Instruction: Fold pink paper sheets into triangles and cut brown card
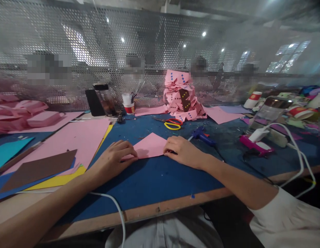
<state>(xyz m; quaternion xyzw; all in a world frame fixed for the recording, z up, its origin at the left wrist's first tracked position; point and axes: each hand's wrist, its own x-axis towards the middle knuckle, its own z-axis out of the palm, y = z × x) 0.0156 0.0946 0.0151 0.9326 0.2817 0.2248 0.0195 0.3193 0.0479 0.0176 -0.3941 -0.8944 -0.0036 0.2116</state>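
A pink sheet of paper, roughly triangular in outline with its peak away from me, lies on the blue tabletop. My left hand pinches its left corner between thumb and fingers. At the right corner, my right hand has its fingers bent and closed on the paper edge. Just beyond the sheet rest scissors with a red and a yellow handle. A blue glue gun lies beyond my right hand.
Coloured sheets cover the left side. Folded pink pieces are heaped by the perforated screen. A pink power strip with a white cable and a jar stand right. Another jar and a paper cup stand back left.
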